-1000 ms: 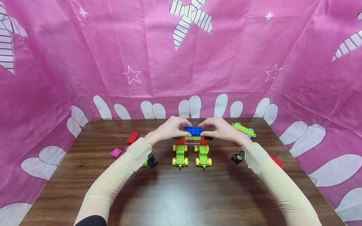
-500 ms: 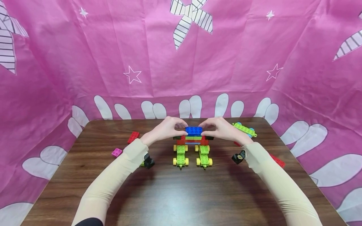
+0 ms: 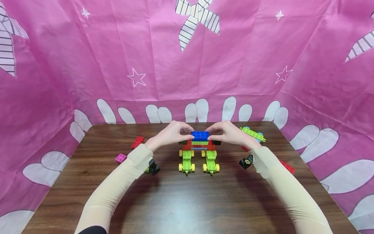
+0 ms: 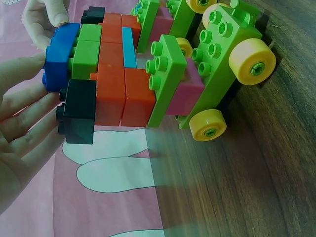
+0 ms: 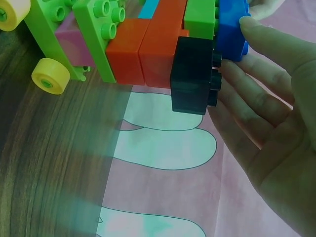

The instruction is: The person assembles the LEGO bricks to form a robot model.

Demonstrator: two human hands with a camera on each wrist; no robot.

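Observation:
A blue building brick [image 3: 200,135] with studs on top forms the highest layer of a toy brick structure. My left hand [image 3: 176,132] pinches its left end between thumb and fingers, while my right hand [image 3: 227,132] does the same at the right end. Directly beneath sit green bricks [image 4: 86,58], with a black brick [image 4: 80,111] jutting out at one side and another black brick [image 5: 191,74] at the other. Orange-red bricks [image 4: 111,84] span two legs below. Each leg stands on a lime green wheeled base [image 3: 186,165] with yellow wheels [image 4: 252,61].
On the wooden table [image 3: 181,201], a red brick [image 3: 138,142] and a pink brick [image 3: 120,158] lie at left. A green wheeled base [image 3: 252,134] with blue wheels and a red brick [image 3: 287,166] lie at right. A pink curtain [image 3: 163,74] surrounds the table.
My left hand and forearm have shifted slightly left, showing more of the blue brick's left end. The right hand and the structure stay in place.

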